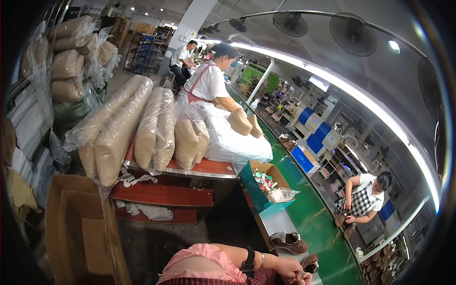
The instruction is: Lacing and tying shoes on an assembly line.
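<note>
My left hand point(288, 267) reaches in from the lower edge, below a pink sleeve, a black wrist band and a bracelet. Its fingers are pinched together close to my right hand point(303, 279), which shows only in part at the bottom edge, fingers also closed. Whatever lies between the fingertips is too small to make out. Just beyond my hands, a brown and grey shoe point(289, 242) rests on the ledge beside the green conveyor belt point(311, 213). A second brown shoe point(310, 262) sits right by my fingers, partly hidden by them.
A teal box point(254, 183) of small packets stands at the belt's near side. Plastic-wrapped tan paper bundles point(114, 128) lie on a red-topped table point(199, 172). An open cardboard carton point(90, 228) stands left. A person point(211, 80) works beyond the table; another point(365, 194) handles shoes across the belt.
</note>
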A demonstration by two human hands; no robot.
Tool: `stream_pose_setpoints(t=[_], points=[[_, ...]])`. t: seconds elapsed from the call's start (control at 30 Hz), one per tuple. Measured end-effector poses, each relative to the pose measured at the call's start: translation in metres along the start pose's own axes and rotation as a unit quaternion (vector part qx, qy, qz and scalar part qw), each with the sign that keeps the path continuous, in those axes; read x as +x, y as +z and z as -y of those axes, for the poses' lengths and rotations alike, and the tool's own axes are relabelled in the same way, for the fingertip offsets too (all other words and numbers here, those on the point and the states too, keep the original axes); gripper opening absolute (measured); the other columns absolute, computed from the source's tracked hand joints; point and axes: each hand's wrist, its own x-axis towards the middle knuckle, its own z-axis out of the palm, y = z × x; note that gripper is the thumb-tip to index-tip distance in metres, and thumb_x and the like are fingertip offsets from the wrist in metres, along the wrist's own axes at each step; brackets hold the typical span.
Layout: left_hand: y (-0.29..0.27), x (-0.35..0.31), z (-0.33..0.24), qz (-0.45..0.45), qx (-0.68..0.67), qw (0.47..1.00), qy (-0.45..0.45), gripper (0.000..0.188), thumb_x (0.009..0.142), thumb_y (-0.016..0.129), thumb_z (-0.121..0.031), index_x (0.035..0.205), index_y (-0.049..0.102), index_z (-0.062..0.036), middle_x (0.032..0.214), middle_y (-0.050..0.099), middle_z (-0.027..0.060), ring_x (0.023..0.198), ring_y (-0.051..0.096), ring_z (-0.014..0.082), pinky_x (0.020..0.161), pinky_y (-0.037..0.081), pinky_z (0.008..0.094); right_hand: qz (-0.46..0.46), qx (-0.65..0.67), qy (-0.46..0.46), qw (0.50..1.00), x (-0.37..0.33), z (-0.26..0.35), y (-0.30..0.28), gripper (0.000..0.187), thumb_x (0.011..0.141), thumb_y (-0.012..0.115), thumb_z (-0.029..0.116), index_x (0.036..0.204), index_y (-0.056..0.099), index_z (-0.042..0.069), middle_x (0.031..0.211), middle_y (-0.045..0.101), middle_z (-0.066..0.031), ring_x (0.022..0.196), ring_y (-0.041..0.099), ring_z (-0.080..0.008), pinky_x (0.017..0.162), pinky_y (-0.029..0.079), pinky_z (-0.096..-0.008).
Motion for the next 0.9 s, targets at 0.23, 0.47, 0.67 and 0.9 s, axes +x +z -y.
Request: stream_pose_setpoints(t=[0.23,0.47,0.67,0.9], points=[[-0.006,0.0,-0.025,0.042,0.054,0.997,-0.031,0.009,0.073,0.058,-0.01,0.076,0.063,-0.0027,0.077,0.063,0.0173,0.073,0.06,0.0338,0.063,0.045,0.0389,0.01,-0.021,-0.021,0.999,0.001,-0.008,-0.007,0.016,0.09,0.058,0.009,0.083,0.044,0.013,0.082,0.053,-0.0045,0.07,0.054,-0.0128,0.06,0.049,-0.0247],[-0.004,-0.008,-0.034,0.053,0.103,0.993,-0.013,0.012,0.077,0.059,-0.011,0.083,0.063,-0.0019,0.077,0.064,0.0183,0.073,0.062,0.032,0.067,0.048,0.04,0.036,-0.053,-0.053,0.997,0.012,-0.001,0.006,0.016,0.089,0.058,0.009,0.083,0.044,0.013,0.084,0.052,-0.0049,0.073,0.054,-0.0128,0.062,0.049,-0.0249],[-0.012,-0.011,-0.036,0.001,0.102,0.995,-0.005,0.011,0.076,0.059,-0.011,0.081,0.063,-0.0022,0.077,0.064,0.0181,0.073,0.062,0.0329,0.066,0.048,0.0402,0.058,-0.09,-0.085,0.991,0.015,0.008,0.017,0.015,0.089,0.058,0.008,0.083,0.044,0.012,0.086,0.052,-0.0052,0.075,0.054,-0.0129,0.062,0.049,-0.025],[-0.011,-0.011,-0.036,-0.038,0.084,0.996,-0.001,0.011,0.075,0.058,-0.012,0.079,0.063,-0.0025,0.076,0.063,0.0178,0.073,0.061,0.034,0.065,0.047,0.0406,0.057,-0.12,-0.111,0.985,0.005,0.009,0.018,0.015,0.089,0.057,0.008,0.084,0.044,0.012,0.089,0.051,-0.0056,0.077,0.053,-0.013,0.064,0.049,-0.0251]])
